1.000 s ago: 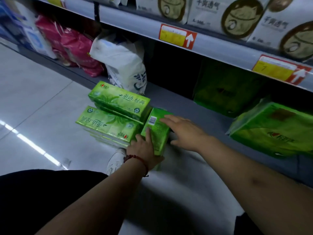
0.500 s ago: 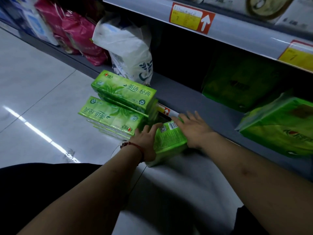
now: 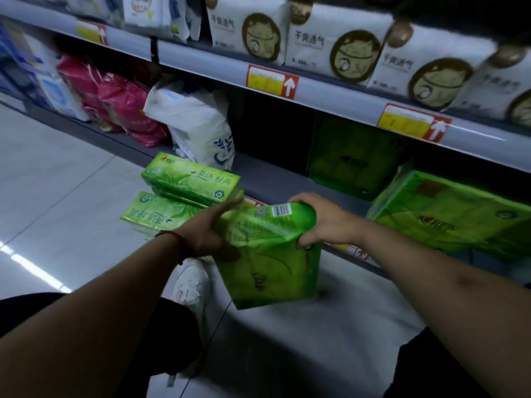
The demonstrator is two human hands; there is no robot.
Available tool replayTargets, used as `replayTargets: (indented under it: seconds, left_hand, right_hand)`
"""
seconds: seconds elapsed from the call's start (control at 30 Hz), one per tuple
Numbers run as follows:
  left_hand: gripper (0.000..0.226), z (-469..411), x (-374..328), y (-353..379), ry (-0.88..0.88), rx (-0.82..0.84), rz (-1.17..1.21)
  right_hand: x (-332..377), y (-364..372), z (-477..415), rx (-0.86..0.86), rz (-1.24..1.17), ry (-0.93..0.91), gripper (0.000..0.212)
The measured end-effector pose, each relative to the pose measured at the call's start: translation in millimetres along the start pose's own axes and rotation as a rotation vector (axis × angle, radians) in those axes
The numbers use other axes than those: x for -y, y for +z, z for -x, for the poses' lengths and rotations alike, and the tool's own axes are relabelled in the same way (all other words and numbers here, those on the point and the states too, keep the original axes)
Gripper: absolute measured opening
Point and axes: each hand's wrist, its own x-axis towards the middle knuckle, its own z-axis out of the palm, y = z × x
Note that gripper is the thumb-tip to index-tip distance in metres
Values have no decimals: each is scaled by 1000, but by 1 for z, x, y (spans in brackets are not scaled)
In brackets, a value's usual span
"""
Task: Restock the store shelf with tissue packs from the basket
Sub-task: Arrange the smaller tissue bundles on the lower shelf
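Low before a store shelf (image 3: 281, 179), a person holds a green tissue pack (image 3: 267, 254) in the air between both hands, just off the shelf's front lip and above the floor (image 3: 57, 196). The left hand (image 3: 209, 234) clasps the pack's left side, fingers reaching along it and thumb on the front. The right hand (image 3: 321, 222) curls over the top right corner, thumb pinching the wrapper underneath. No basket is in view.

The pack is a soft, blocky bundle in glossy film that wrinkles where the hands squeeze; a barcode label sits on its top face. Judging by this, the step is carrying it into the open stretch of shelf. To do it well, the grip should stay on two opposite sides, since the film looks slippery. The pack should go in flat and slide back beside the larger green bundles (image 3: 448, 214) already lying there, without snagging the lip.

Left of the hands, a stack (image 3: 189, 179) of flat, crisp-edged green packs sits near the shelf's edge. Behind it slumps a white bag (image 3: 198, 124). A white shoe (image 3: 192, 285) shows below.
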Motion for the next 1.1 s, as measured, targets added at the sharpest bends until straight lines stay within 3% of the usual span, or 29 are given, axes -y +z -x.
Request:
replayTargets:
  seconds: [0.17, 0.3, 0.4, 0.5, 0.57, 0.63, 0.77, 0.9, 1.1]
  left_hand:
    - [125, 21, -69, -53, 175, -246, 394]
    - [118, 35, -135, -77, 338, -384, 661]
    - [118, 48, -159, -66, 361, -355, 742]
    - [129, 65, -153, -45, 253, -161, 719]
    - [105, 65, -154, -37, 265, -27, 675]
    - [97, 60, -160, -31, 275, -22, 724]
    - [81, 47, -165, -31, 274, -53, 904]
    - [74, 34, -170, -25, 208, -23, 1048]
    - [81, 32, -179, -9, 279, -21, 852]
  right_hand:
    - [39, -50, 49, -322, -575, -54, 77]
    - [78, -75, 84, -603, -851, -109, 60]
    - [100, -88, 106, -762, -1010, -146, 44]
    - [100, -90, 120, -883, -1155, -75, 24]
    - [93, -86, 128, -895, -1212, 3, 41]
    - [87, -83, 135, -878, -1224, 19, 62]
    - [80, -82, 145, -801, -1201, -37, 61]
    - [74, -68, 149, -617, -1035, 43, 88]
    - [72, -66, 153, -716, -1114, 48, 59]
